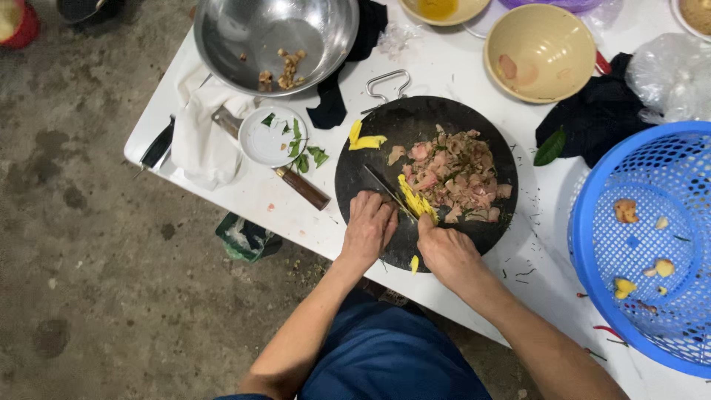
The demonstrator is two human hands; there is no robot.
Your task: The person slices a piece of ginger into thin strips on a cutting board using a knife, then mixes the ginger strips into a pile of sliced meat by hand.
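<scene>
a: figure, head view. what did the left hand (pixel 368 226) hold?

b: its fingers were clenched round the handle of a knife (pixel 386 190), whose blade lay across the round black board (pixel 370 159) and met the yellow strips (pixel 416 200).

a: and the right hand (pixel 446 252)?

b: it pressed down on the near end of those strips, fingers curled; whether it pinched them or only steadied them could not be told.

a: how much of the cutting appeared done?

b: a heap of chopped pinkish meat (pixel 453 176) already lay on the board just beyond the strips. two yellow pieces (pixel 364 138) sat apart at the board's far left, and a small yellow bit (pixel 414 263) lay near the front edge. by judgement, the meat was finished and the yellow pieces were partly cut.

a: the surroundings?

b: a white table (pixel 459 70) carried a steel bowl (pixel 275 37) with a few scraps, a small white dish (pixel 263 144) beside green leaves (pixel 300 148), a second knife with a brown handle (pixel 300 187), a beige bowl (pixel 541 52) and a blue basket (pixel 592 222) holding a few bits.
</scene>
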